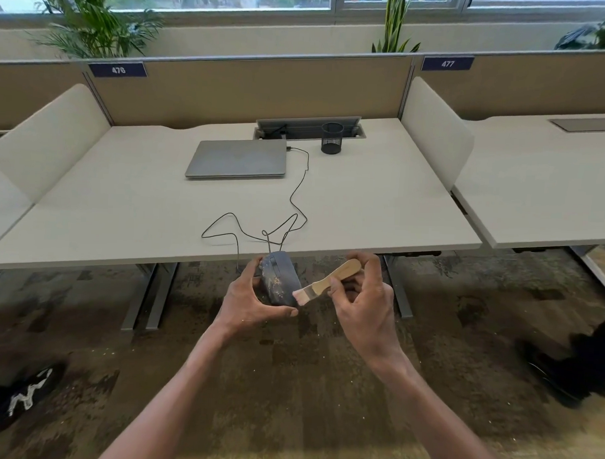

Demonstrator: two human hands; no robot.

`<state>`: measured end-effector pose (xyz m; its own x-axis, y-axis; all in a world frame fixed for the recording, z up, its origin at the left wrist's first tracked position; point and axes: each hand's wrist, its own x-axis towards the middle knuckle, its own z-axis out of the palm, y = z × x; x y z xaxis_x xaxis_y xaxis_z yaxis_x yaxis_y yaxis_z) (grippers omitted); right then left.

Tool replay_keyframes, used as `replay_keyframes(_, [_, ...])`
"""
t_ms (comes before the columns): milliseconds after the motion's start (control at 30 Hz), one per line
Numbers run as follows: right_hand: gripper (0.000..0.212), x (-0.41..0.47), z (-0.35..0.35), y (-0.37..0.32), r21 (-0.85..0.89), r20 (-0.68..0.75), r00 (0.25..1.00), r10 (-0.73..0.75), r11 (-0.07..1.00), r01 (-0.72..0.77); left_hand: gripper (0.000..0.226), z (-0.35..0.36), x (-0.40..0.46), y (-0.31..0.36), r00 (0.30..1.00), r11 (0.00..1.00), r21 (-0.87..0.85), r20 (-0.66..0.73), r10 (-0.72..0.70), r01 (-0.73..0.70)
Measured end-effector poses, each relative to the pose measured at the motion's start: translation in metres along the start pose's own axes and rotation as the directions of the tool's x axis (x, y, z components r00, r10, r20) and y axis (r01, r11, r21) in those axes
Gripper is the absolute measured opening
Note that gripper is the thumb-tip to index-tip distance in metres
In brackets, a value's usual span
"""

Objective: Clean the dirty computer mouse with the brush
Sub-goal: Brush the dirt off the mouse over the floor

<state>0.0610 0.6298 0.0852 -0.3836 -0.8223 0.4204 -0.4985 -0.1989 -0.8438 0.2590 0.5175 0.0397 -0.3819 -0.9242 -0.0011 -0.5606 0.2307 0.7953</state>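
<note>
Mouse [279,278] gripped in left hand [249,301], brush [326,281] pinched in right hand [363,300], bristles at its lower edge; best sweep crumbs outward, light strokes.

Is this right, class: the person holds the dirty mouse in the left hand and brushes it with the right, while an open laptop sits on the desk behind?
Not quite. The head view shows the laptop closed, its lid flat on the desk. The rest stands: the left hand holds the mouse, and the right hand holds the brush against it.
</note>
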Motion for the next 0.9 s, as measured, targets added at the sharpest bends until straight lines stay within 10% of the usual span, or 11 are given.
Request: replay_keyframes(900, [0.042, 0.049, -0.002, 0.020, -0.008, -0.016, 0.999, 0.032, 0.999, -0.032, 0.133, -0.011, 0.001, 0.015, 0.987, 0.999, -0.026, 0.158, 0.030, -0.027])
